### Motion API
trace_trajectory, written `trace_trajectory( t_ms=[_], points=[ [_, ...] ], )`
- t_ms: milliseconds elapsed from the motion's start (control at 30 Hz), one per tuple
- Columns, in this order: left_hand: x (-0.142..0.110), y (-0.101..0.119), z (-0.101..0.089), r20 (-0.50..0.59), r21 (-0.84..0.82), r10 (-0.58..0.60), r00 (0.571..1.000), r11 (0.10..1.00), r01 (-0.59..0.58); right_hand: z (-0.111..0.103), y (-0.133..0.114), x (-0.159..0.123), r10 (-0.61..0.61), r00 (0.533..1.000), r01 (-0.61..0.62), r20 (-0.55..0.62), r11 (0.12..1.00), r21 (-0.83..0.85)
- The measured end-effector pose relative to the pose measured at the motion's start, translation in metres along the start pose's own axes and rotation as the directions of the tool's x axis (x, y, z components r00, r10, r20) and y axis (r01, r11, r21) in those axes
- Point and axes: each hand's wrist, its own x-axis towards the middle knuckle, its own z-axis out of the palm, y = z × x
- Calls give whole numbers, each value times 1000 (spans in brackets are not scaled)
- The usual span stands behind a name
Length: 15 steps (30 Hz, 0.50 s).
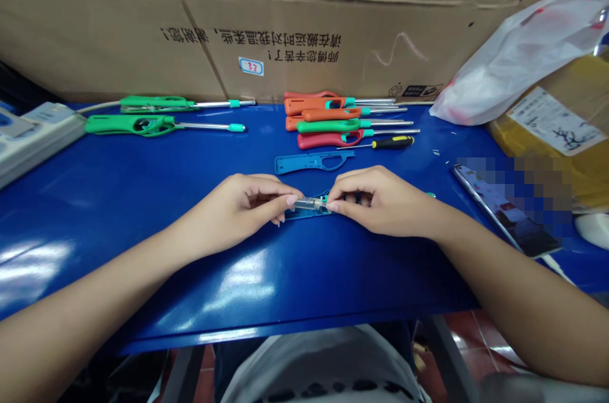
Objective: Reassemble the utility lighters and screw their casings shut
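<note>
A small clear lighter fuel tank (pixel 308 204) is held level between my two hands. My left hand (pixel 240 205) pinches its left end between thumb and fingers. At the other end, the thumb and index finger of my right hand (pixel 380 203) close on the tank's tip, near a bit of green plastic. Just under my hands lies a blue lighter shell half (pixel 307 215), mostly covered by my fingers. Another blue shell half (pixel 309 162) rests a little farther back, its hollow side up.
Several long-necked lighters (pixel 328 125) and a yellow-black screwdriver (pixel 392 143) lie behind. Two green lighters (pixel 130 125) are at back left, beside a white power strip (pixel 52 130). A large carton (pixel 118 35) walls the back. A phone (pixel 504 212) and plastic bag (pixel 514 60) are right.
</note>
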Motion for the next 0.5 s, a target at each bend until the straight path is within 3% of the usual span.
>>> trace_trajectory(
  t_ms=[500],
  points=[
    [0, 0, 2, -5, 21, 20, 1000, 1000, -20, 4, 1, 1, 7, 1000, -7, -8, 1000, -12]
  ],
)
